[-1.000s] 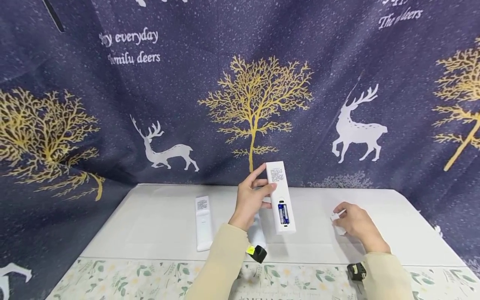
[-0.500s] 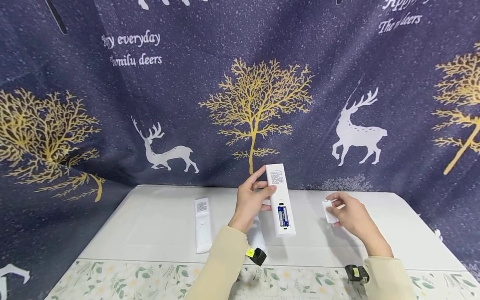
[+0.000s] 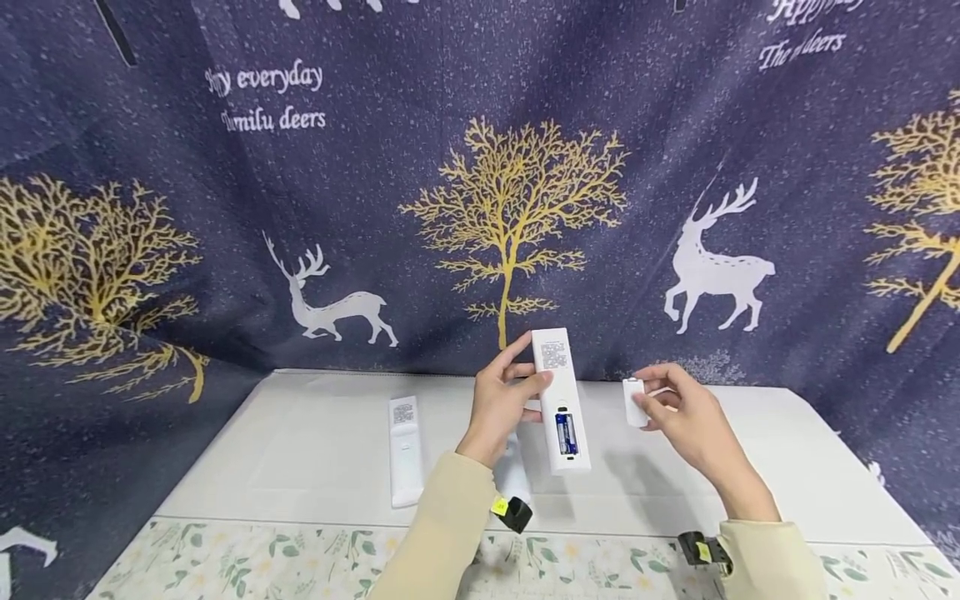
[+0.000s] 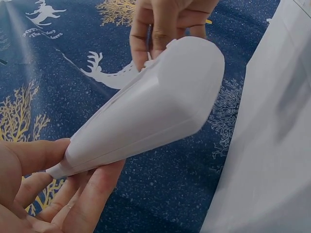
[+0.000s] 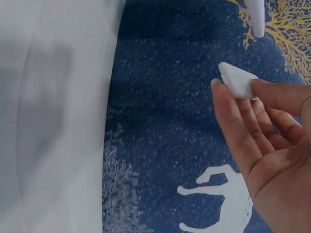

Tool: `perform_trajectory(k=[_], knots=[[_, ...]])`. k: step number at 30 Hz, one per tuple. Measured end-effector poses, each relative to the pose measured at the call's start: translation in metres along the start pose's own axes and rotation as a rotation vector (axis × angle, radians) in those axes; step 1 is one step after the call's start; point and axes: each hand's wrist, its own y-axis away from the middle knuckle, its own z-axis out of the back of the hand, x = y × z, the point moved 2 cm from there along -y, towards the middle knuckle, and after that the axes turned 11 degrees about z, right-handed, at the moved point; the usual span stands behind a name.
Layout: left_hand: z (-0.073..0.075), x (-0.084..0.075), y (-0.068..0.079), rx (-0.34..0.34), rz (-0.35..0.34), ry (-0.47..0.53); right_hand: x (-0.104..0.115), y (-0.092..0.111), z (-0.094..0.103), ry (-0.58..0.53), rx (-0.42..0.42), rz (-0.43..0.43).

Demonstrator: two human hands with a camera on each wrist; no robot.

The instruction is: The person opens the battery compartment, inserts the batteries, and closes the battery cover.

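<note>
My left hand (image 3: 501,402) holds a white remote control (image 3: 553,387) upright above the table, thumb on its back and fingers behind. Its back faces me, with a printed label at the top. Low down, the uncovered battery compartment shows blue batteries (image 3: 566,433) inside. To the right, my right hand (image 3: 686,412) pinches a small white battery cover (image 3: 634,403) between thumb and fingers, a short gap away from the remote. In the right wrist view the cover (image 5: 238,81) sits at the fingertips. The left wrist view shows the remote's side and end (image 4: 146,107), its compartment turned away.
A second white remote (image 3: 406,458) lies on the white table (image 3: 315,450) left of my left arm. Another pale, long object (image 3: 513,475) lies partly hidden behind my left wrist. A floral cloth (image 3: 247,558) runs along the front, and a dark blue curtain (image 3: 420,75) hangs behind.
My right hand has risen off the table and moved left toward the remote, turning the battery cover upright. The left hand and its remote have stayed nearly still.
</note>
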Motion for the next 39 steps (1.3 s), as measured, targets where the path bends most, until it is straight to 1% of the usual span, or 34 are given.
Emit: perform_trajectory(k=[6,14,18,22,26,33,39], knots=[[-0.002,-0.001,0.0,0.011,0.001,0.01,0.005,-0.001,-0.001,-0.094,-0.017,0.029],[-0.005,-0.007,-0.002,0.013,-0.015,0.006,0.013,-0.006,-0.002,-0.226,-0.007,0.124],[-0.001,-0.007,0.0,0.006,-0.007,-0.001,0.016,-0.006,-0.011,-0.274,0.013,0.12],[0.002,-0.004,0.002,-0.001,-0.003,-0.005,0.021,-0.004,-0.018,-0.284,0.03,0.107],[0.002,-0.003,0.003,0.001,-0.005,-0.003,0.027,-0.003,-0.022,-0.299,0.044,0.109],[0.0,-0.003,0.001,-0.003,-0.003,-0.01,0.037,-0.004,-0.027,-0.401,0.094,0.17],[0.0,-0.002,0.003,0.005,0.005,-0.01,0.039,-0.002,-0.035,-0.454,0.117,0.162]])
